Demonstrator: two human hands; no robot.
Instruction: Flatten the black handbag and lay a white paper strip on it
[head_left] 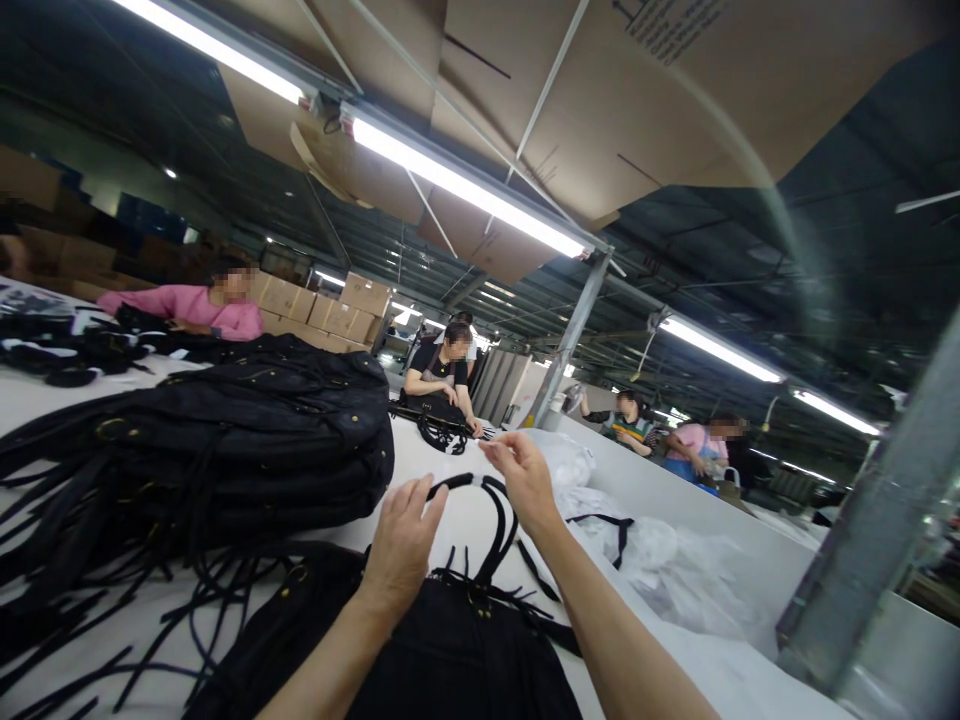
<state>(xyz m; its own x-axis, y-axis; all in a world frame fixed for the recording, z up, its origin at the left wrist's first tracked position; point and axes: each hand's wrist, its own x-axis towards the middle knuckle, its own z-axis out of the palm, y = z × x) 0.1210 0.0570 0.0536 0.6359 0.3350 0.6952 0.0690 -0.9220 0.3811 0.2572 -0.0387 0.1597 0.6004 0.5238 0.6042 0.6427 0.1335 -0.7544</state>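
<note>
Black bag (465, 650), top edge crosswise, points handles (495, 562) away.

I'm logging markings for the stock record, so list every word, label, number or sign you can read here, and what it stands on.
No text can be quoted reliably.
Overhead cardboard: several printed lines, too blurred to read.
Stacked cartons in the background: small dark marks, too small to read.
Black bag in front of the person: no lettering visible.

Handles (456, 482) ahead, bag stack (300, 440) left, room above
</note>
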